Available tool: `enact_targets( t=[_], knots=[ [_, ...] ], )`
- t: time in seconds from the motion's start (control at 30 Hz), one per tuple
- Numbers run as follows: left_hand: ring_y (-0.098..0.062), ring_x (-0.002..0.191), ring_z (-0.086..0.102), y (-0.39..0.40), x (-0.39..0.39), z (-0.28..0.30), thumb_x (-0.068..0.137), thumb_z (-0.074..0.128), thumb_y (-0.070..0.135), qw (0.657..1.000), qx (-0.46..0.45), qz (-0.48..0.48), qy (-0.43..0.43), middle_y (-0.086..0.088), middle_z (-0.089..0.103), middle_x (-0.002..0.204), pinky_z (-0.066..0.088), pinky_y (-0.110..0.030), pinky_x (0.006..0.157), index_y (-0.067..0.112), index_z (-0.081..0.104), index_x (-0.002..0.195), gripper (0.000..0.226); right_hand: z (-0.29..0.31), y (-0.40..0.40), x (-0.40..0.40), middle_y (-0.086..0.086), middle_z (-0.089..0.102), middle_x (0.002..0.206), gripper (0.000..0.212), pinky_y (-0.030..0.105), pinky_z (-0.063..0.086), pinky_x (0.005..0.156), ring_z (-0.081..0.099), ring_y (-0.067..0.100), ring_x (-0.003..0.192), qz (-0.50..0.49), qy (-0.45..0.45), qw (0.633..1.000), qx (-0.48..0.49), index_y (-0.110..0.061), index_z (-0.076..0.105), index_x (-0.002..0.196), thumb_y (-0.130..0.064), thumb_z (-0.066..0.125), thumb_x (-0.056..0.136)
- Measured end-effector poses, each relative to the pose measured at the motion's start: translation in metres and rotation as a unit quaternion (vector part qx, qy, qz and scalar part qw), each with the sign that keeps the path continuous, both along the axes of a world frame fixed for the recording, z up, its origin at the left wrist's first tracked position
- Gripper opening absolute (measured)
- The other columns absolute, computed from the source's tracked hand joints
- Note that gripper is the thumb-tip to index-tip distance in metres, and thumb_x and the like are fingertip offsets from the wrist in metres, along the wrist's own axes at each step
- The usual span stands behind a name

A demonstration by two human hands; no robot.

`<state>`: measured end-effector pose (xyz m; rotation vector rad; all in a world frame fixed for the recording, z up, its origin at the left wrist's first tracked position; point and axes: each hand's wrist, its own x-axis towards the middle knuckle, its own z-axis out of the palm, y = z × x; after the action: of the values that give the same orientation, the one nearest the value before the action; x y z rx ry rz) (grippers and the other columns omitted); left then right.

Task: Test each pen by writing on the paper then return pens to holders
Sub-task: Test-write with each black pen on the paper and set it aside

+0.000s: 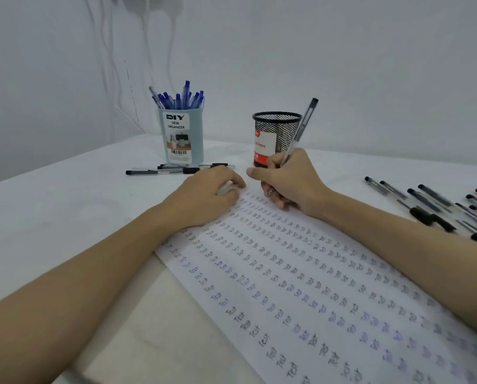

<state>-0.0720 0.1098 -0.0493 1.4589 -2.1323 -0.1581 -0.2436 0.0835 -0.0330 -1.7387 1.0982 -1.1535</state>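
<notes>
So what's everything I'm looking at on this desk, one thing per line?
Paper: one white sheet, covered in rows of the handwritten word "Test", in the middle of the table.
Pen in use: one, clear with a black cap, its tip at the sheet's far end.
Blue holder: one, pale blue, far left, full of blue pens.
Mesh holder: one, black, far centre; no pens show above its rim.
Loose pens, left: a few, black, lying before the blue holder.
Loose pens, right: many, black, at the right edge.
Table: white.
Left hand: rests on the paper.
Right hand: fingers grip the pen.
</notes>
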Motion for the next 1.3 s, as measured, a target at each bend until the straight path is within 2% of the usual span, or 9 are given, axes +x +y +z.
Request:
enact_targets(
  t=[0.13,0.27,0.43,0.53,0.67,0.83,1.03,1.17,1.3],
  knots=[
    [-0.008,0.108,0.049,0.0014,-0.0006,0.0,0.093,0.049,0.025,1.0,0.0,-0.002,0.007,0.012,0.054,0.11,0.038,-0.028,0.094,0.027,0.061,0.114,0.024,-0.0009,0.0011,0.0011,0.016,0.053,0.05,0.042,0.016,0.025,0.031,0.032,0.014,0.023,-0.006,0.044,0.998,-0.034,-0.005,0.04,0.048,-0.001,0.068,0.08],
    [-0.007,0.106,0.049,0.0009,0.0001,-0.0001,0.094,0.05,0.023,1.0,0.001,0.001,0.01,0.011,0.055,0.11,0.036,-0.024,0.089,0.026,0.061,0.114,0.023,-0.0016,0.001,0.0012,0.017,0.053,0.052,0.042,0.02,0.029,0.034,0.037,0.014,0.023,0.005,0.055,0.998,-0.04,-0.006,0.038,0.051,0.003,0.069,0.077],
    [-0.005,0.099,0.048,0.0006,-0.0005,-0.001,0.093,0.051,0.025,1.0,0.002,0.0,0.019,0.01,0.056,0.108,0.033,-0.02,0.081,0.025,0.062,0.11,0.021,-0.0033,-0.0003,0.0033,0.013,0.05,0.05,0.054,0.019,0.032,0.039,0.038,0.01,0.026,0.013,0.066,0.995,-0.069,-0.011,0.03,0.043,0.005,0.072,0.072],
    [-0.006,0.098,0.048,0.0001,-0.0001,-0.0008,0.093,0.051,0.027,1.0,0.002,-0.003,0.021,0.008,0.058,0.108,0.034,-0.02,0.078,0.027,0.062,0.108,0.018,-0.003,0.0006,0.003,0.011,0.05,0.048,0.055,0.016,0.027,0.033,0.035,0.009,0.024,0.028,0.068,0.995,-0.061,-0.011,0.03,0.042,0.006,0.072,0.073],
    [-0.007,0.099,0.049,0.0006,-0.0001,-0.0007,0.094,0.052,0.028,1.0,0.001,-0.007,0.023,0.008,0.059,0.108,0.036,-0.021,0.079,0.032,0.061,0.1,0.012,-0.0033,0.0022,0.0026,0.013,0.05,0.05,0.053,0.014,0.024,0.031,0.034,0.009,0.022,0.04,0.083,0.994,-0.059,-0.009,0.03,0.044,0.007,0.07,0.075],
    [-0.007,0.106,0.049,-0.0013,0.001,-0.0015,0.094,0.051,0.026,1.0,0.003,0.001,0.014,0.009,0.058,0.113,0.033,-0.021,0.084,0.026,0.062,0.111,0.02,-0.0045,0.0,0.003,0.019,0.047,0.055,0.05,0.015,0.024,0.031,0.034,0.009,0.022,0.025,0.089,0.993,-0.077,-0.01,0.028,0.045,0.01,0.064,0.075],
    [-0.005,0.105,0.049,0.0001,0.0002,-0.001,0.094,0.051,0.026,1.0,0.005,-0.003,0.016,0.01,0.058,0.113,0.033,-0.021,0.085,0.025,0.062,0.112,0.022,-0.0028,0.002,0.0032,0.019,0.046,0.055,0.046,0.014,0.023,0.031,0.031,0.007,0.021,0.028,0.109,0.991,-0.072,-0.009,0.029,0.046,0.013,0.058,0.074],
    [-0.007,0.108,0.05,0.001,0.0005,-0.0002,0.094,0.051,0.025,1.0,0.006,-0.005,0.023,0.01,0.057,0.114,0.035,-0.022,0.089,0.026,0.062,0.112,0.021,-0.0026,0.0017,0.0017,0.022,0.048,0.055,0.045,0.014,0.022,0.031,0.031,0.013,0.022,0.014,0.091,0.994,-0.061,-0.008,0.029,0.047,0.012,0.058,0.075],
    [-0.006,0.106,0.05,0.0006,0.0003,-0.0003,0.094,0.051,0.025,1.0,0.005,-0.001,0.016,0.009,0.058,0.113,0.034,-0.021,0.085,0.025,0.062,0.113,0.022,-0.0024,0.0019,0.0032,0.019,0.046,0.055,0.047,0.014,0.022,0.03,0.03,0.007,0.021,0.014,0.104,0.992,-0.069,-0.01,0.027,0.047,0.013,0.057,0.075]
  ],
)
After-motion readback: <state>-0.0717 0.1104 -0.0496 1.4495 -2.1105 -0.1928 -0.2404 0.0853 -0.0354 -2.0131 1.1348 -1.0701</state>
